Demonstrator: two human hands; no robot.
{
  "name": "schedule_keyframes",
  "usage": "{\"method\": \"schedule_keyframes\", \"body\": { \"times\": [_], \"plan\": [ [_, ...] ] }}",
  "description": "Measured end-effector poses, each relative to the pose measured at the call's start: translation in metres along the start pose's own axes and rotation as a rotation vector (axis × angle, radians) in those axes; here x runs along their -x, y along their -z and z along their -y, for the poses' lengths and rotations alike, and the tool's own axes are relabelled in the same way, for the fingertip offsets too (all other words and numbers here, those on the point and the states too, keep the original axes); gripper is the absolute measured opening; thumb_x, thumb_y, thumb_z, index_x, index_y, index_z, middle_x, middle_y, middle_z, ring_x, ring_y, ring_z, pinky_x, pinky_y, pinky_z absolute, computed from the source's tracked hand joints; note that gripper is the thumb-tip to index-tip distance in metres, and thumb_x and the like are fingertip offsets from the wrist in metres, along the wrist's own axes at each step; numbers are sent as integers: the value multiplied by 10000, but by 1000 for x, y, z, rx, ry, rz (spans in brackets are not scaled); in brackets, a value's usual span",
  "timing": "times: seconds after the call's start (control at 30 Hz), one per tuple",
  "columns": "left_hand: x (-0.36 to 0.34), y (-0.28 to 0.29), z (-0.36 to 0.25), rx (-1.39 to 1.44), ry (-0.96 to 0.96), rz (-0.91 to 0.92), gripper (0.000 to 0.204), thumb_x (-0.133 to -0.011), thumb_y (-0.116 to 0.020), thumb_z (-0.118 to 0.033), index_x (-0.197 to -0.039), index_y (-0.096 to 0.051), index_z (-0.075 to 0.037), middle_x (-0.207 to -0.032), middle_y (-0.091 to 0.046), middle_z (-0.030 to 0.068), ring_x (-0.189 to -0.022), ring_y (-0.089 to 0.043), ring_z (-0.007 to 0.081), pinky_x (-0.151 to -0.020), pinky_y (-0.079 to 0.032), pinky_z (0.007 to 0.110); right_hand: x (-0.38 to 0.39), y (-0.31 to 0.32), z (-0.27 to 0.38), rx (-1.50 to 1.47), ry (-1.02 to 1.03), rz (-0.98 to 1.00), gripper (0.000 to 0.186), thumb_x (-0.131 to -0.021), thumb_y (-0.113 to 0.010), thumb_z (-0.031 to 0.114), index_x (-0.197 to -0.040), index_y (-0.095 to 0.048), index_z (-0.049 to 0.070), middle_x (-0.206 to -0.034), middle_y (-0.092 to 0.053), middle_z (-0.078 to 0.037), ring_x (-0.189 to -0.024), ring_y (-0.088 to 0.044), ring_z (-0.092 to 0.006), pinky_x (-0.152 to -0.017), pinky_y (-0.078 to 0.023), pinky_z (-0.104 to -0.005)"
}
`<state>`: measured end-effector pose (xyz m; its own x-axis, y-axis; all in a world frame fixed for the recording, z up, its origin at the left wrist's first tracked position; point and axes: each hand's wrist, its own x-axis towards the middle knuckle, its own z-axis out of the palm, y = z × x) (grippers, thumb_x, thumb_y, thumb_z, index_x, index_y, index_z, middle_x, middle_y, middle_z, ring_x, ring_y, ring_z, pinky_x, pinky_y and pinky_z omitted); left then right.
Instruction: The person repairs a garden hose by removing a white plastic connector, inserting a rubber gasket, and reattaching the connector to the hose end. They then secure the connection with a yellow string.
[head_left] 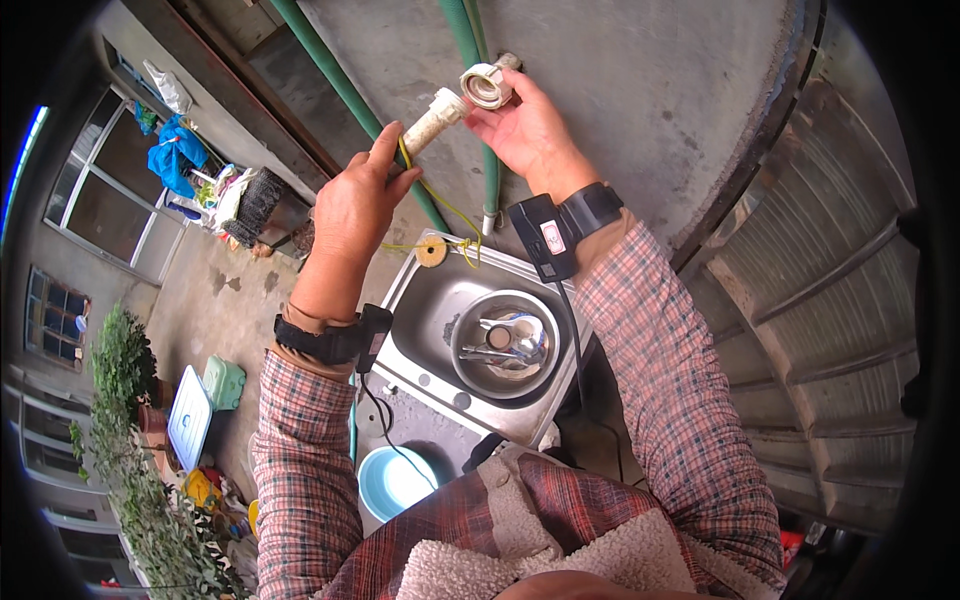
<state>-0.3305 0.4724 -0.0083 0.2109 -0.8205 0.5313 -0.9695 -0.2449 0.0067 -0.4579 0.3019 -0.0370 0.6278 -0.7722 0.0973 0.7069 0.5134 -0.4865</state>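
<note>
My left hand (pixel 358 195) is closed around the lower end of an off-white plastic pipe (pixel 432 122), tilted up to the right and stained brown. A wider collar forms its far end. My right hand (pixel 530 130) grips a white ribbed coupling nut (pixel 486 86), its round opening turned toward me. A small gap separates the nut from the pipe's collar. From beside my left fingers a thin yellow cord (pixel 448 208) runs down to the sink's far edge, where it is knotted.
Below my hands is a steel sink (pixel 410 335) holding a metal bowl (pixel 462 375) with shiny metal parts. A tan disc with a hole (pixel 431 251) sits on its rim. Green hoses (pixel 345 85) hang beyond. A light-blue basin (pixel 372 482) stands near me; corrugated sheeting (pixel 800 330) rises right.
</note>
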Motion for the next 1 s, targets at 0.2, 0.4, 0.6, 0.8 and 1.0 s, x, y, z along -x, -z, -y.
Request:
{"method": "schedule_keyframes", "body": {
  "times": [0.2,0.4,0.6,0.8,1.0],
  "plan": [
    [1,-2,2,38,-24,-19,565,-833,-674,-377,-1335,-481,-205,-828,-647,111,-718,-653,322,-621,-523,423,1,1,-2,34,-18,-7,349,-932,-551,320,-1164,-533,61,-1145,-613,-120,-1047,-586,-261,-922,-459,-418],
    [-3,-9,-7,42,-35,0,553,-832,-674,-374,-1322,-492,-195,-815,-649,103,-716,-655,310,-609,-522,416,1,1,-2,71,-8,15,344,-938,-536,327,-1168,-535,71,-1148,-618,-107,-1051,-591,-240,-916,-471,-393],
    [-9,-14,-12,40,-46,-36,529,-832,-671,-377,-1298,-503,-190,-788,-647,100,-708,-658,302,-595,-524,413,1,2,0,51,-29,0,343,-948,-518,319,-1178,-526,65,-1150,-612,-108,-1049,-590,-238,-918,-477,-393],
    [-13,-14,-17,33,-46,-29,500,-831,-669,-375,-1261,-506,-179,-786,-650,97,-699,-661,305,-573,-523,420,0,1,-1,61,-27,-14,337,-953,-504,318,-1178,-525,67,-1143,-604,-104,-1046,-581,-233,-924,-475,-401],
    [-13,-4,-27,19,-48,-24,380,-838,-662,-364,-1104,-516,-136,-761,-646,107,-689,-659,319,-555,-517,425,0,-1,-1,65,-13,-14,334,-943,-508,319,-1172,-530,76,-1142,-602,-103,-1026,-575,-226,-907,-463,-386]
  ]
}}
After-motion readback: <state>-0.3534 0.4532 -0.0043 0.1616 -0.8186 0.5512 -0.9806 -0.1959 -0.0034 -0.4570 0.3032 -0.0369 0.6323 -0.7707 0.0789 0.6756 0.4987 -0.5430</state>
